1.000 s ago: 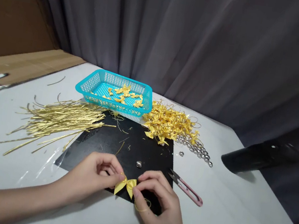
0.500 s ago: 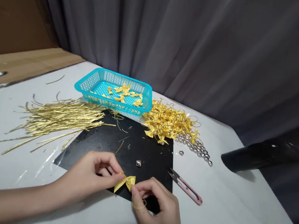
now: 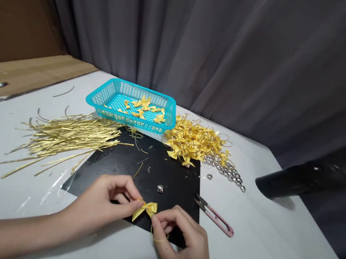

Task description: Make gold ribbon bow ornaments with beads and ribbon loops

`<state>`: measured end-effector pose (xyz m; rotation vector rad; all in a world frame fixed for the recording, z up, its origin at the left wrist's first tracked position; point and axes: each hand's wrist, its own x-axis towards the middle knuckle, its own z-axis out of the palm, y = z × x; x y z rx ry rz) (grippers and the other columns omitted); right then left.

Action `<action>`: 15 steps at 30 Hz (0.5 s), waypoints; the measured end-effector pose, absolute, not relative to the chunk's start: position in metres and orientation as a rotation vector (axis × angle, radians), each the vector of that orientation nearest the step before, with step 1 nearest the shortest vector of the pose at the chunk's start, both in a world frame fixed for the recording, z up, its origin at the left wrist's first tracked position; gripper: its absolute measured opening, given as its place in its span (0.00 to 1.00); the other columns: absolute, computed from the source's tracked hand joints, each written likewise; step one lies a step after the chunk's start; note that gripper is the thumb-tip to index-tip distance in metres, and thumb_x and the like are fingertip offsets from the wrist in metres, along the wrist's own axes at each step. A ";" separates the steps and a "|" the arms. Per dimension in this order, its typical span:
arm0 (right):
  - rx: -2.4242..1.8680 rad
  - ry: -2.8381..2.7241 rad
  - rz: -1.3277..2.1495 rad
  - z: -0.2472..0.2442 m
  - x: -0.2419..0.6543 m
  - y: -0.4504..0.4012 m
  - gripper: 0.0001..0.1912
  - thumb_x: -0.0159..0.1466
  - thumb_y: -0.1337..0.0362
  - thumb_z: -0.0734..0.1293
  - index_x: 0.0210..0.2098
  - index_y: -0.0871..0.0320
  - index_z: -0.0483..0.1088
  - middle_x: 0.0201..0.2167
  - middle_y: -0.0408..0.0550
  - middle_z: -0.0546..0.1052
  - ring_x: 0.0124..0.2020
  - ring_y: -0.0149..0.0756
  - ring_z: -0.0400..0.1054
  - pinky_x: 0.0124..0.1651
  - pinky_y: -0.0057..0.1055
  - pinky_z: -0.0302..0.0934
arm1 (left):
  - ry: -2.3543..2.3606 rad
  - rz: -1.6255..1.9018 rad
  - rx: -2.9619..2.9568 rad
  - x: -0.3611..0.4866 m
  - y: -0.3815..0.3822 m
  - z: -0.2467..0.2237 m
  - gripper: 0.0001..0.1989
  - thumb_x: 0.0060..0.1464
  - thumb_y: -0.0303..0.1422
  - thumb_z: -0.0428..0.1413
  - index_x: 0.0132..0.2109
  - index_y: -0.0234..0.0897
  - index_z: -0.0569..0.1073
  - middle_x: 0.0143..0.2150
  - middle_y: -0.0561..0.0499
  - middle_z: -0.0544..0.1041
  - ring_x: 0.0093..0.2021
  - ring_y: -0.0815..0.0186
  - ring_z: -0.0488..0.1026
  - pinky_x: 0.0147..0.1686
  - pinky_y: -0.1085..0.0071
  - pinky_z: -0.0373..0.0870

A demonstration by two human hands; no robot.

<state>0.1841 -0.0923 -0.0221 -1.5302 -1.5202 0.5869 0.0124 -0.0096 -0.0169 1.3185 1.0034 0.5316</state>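
Note:
A small yellow ribbon bow [image 3: 150, 208] is stretched between my two hands above the front of a black mat [image 3: 130, 162]. My left hand [image 3: 113, 197] pinches the bow's left side between thumb and forefinger. At its right tail, the thumb and forefinger of my right hand [image 3: 179, 236] are pinched together. A thin gold cord loop [image 3: 160, 237] hangs beneath the right fingertips. Just beyond the bow, one silver bead [image 3: 159, 188] lies on the mat. Pink-handled thread snips [image 3: 214, 216] rest to the right of my right hand, blades toward the mat.
A blue perforated basket [image 3: 97, 103] holding several yellow bows stands at the back. Beside it are a heap of yellow bows with cord loops [image 3: 196, 140] and several silver beads [image 3: 230, 172]. Gold cords [image 3: 72, 135] lie left. A black cylindrical object [image 3: 297, 179] juts in at right.
Almost nothing differs. The cord loop under my right fingertips has shifted slightly, while both hands keep their pinch at the bow.

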 end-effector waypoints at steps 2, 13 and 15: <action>-1.532 -1.543 0.586 -0.022 0.184 -0.092 0.09 0.61 0.68 0.65 0.24 0.57 0.72 0.19 0.42 0.71 0.21 0.30 0.63 0.27 0.25 0.58 | 0.999 0.532 1.323 0.012 -0.009 -0.017 0.10 0.47 0.37 0.63 0.27 0.34 0.73 0.26 0.51 0.77 0.26 0.68 0.71 0.26 0.76 0.65; -1.500 -1.498 0.557 -0.021 0.184 -0.094 0.09 0.60 0.68 0.65 0.24 0.57 0.71 0.19 0.42 0.70 0.21 0.29 0.63 0.26 0.24 0.57 | 1.025 0.523 1.347 0.011 -0.011 -0.016 0.11 0.48 0.37 0.62 0.27 0.34 0.73 0.26 0.50 0.78 0.28 0.67 0.72 0.27 0.74 0.66; -1.499 -1.493 0.559 -0.022 0.183 -0.094 0.09 0.60 0.68 0.65 0.24 0.57 0.71 0.19 0.42 0.69 0.21 0.29 0.63 0.25 0.24 0.57 | 1.018 0.526 1.357 0.011 -0.012 -0.017 0.11 0.48 0.37 0.62 0.27 0.35 0.73 0.27 0.49 0.78 0.29 0.66 0.73 0.28 0.73 0.67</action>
